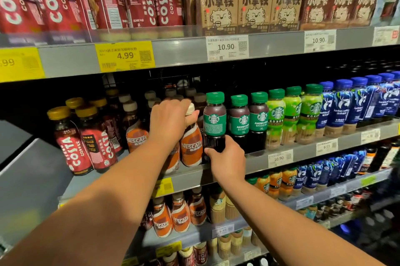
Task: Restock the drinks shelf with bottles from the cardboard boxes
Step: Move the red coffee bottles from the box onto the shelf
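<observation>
My left hand (171, 120) grips the neck of an orange-brown Nescafe bottle (191, 146) with a cream cap, standing at the front of the middle shelf (257, 164). My right hand (227, 157) holds the dark lower part of a green-capped Starbucks Americano bottle (214, 120), upright right beside the Nescafe bottle. Two more Americano bottles (249, 123) stand to its right. No cardboard box is in view.
Costa bottles (84, 142) stand at the shelf's left, green Starbucks bottles (292, 114) and blue bottles (355, 103) to the right. The upper shelf (179, 53) carries Costa bottles and coffee cartons. Lower shelves hold more Nescafe bottles (179, 216).
</observation>
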A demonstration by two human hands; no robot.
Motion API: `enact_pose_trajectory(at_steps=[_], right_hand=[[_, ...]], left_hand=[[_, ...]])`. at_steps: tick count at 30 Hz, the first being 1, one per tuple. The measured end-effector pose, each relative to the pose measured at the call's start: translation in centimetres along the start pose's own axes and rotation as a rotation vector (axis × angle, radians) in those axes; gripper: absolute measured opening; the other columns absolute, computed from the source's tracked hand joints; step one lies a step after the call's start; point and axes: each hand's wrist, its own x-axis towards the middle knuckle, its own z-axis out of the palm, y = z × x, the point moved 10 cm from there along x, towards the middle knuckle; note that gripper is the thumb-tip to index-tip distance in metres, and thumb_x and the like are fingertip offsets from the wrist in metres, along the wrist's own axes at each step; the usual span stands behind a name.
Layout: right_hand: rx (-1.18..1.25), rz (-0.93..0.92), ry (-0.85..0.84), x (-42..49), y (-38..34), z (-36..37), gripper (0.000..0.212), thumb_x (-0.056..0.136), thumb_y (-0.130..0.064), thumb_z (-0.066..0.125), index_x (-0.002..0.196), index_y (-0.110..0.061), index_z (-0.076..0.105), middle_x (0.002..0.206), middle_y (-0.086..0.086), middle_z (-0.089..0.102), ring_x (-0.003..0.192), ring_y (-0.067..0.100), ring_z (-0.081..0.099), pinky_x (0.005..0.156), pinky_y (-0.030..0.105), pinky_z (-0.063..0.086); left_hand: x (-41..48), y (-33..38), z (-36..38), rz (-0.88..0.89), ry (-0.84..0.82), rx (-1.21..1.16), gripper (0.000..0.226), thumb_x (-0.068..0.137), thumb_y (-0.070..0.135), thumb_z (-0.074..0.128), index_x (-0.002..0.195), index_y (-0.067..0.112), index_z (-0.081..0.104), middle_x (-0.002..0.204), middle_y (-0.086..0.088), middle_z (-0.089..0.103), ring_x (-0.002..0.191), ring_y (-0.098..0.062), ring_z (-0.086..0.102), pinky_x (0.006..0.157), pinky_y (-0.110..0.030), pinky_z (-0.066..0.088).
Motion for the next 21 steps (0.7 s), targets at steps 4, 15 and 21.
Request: enact_pose_trajectory(at_steps=[4, 15, 21], right_hand=[[-0.022, 0.031, 0.009, 0.6, 0.4, -0.3, 0.06, 0.086, -0.035, 0.068, 0.138, -0.012, 0.046, 0.131, 0.006, 0.057, 0.122, 0.026, 0.051, 0.097, 0.039, 0.046], [-0.088, 0.051, -0.044, 0.6, 1.2, 1.2, 0.057, 0.085, -0.033, 0.069, 0.134, -0.012, 0.048, 0.127, 0.007, 0.06, 0.117, 0.026, 0.056, 0.093, 0.04, 0.049], [-0.069, 0.014, -0.037, 0.3, 1.1, 0.7, 0.066, 0.086, -0.031, 0.068, 0.142, -0.014, 0.037, 0.135, 0.007, 0.054, 0.125, 0.026, 0.05, 0.099, 0.039, 0.043]], left_hand=[[0.1, 0.0, 0.2, -0.018, 0.005, 0.004, 0.041, 0.096, 0.051, 0.037, 0.111, 0.019, 0.058, 0.096, -0.005, 0.065, 0.094, -0.027, 0.058, 0.07, -0.035, 0.039], [-0.1, -0.4, 0.3, -0.077, 0.032, -0.081, 0.046, 0.095, 0.053, 0.039, 0.117, 0.018, 0.059, 0.101, -0.007, 0.065, 0.099, -0.031, 0.058, 0.074, -0.037, 0.041], [-1.1, -1.2, 0.8, -0.164, 0.053, -0.245, 0.051, 0.092, 0.05, 0.049, 0.132, 0.018, 0.052, 0.114, -0.012, 0.055, 0.111, -0.033, 0.043, 0.085, -0.043, 0.036]])
